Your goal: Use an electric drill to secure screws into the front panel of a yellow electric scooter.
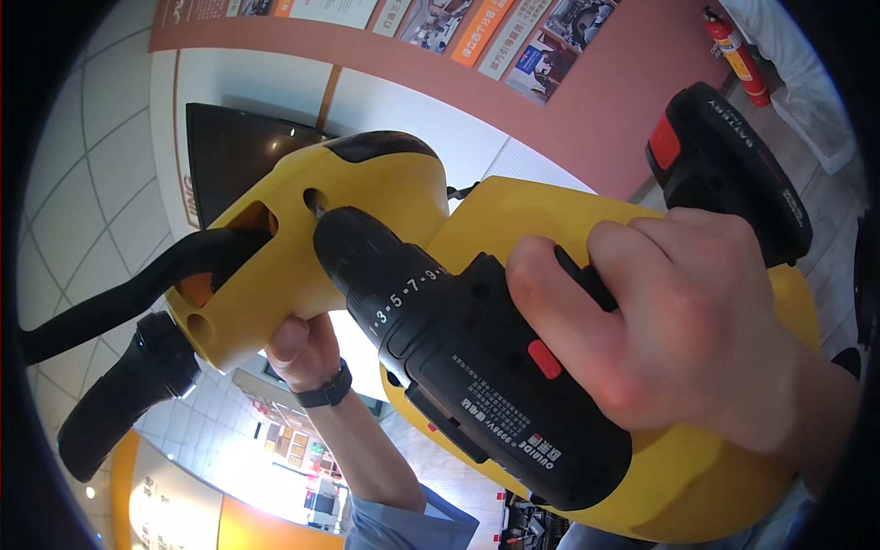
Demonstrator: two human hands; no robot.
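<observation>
My right hand point(674, 316) is wrapped round the grip of a black cordless drill point(486, 385) with red buttons. Its index finger lies by the trigger, and the battery point(733, 174) sticks out beyond the knuckles. The drill's chuck points up and left, its bit tip at a round hole point(316, 199) in a yellow scooter headset cover point(376, 197). How deep the bit sits cannot be seen. From below, my left hand point(302, 351), with a black wristband, grips the cover's lower edge; the thumb shows and the other fingers are hidden.
A black handlebar grip point(110, 412) and a curved black lever point(137, 289) jut out at left. The scooter's large yellow front panel point(541, 215) spreads behind the drill. A dark screen point(238, 151) hangs on the wall, and a red fire extinguisher point(738, 57) stands far right.
</observation>
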